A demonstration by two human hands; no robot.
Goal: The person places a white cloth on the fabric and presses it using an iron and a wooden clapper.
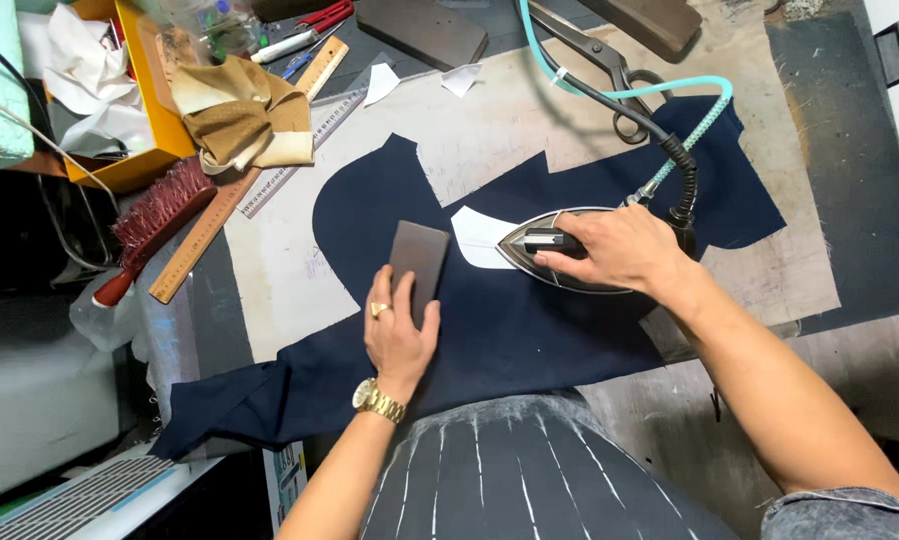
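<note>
Centrally: navy cut fabric panel [509,330] flat on table. Steel pointed-sole iron [559,250] atop it, nose toward left, over white patch [477,238]. Right hand [614,248] closed around iron handle. Left hand [397,335] just left, fingers curled gripping dark rectangular block [418,268], pressing cloth.

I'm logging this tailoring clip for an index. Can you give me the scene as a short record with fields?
setting: tailor's worktable, seen from above
left hand: pressing a dark rectangular block onto navy fabric
right hand: gripping a steam iron, its tip on a white patch
iron cords: black cable and teal hose
nearby: scissors, wooden ruler, red-bristled brush, tan cloth
worn: gold watch, ring
</note>
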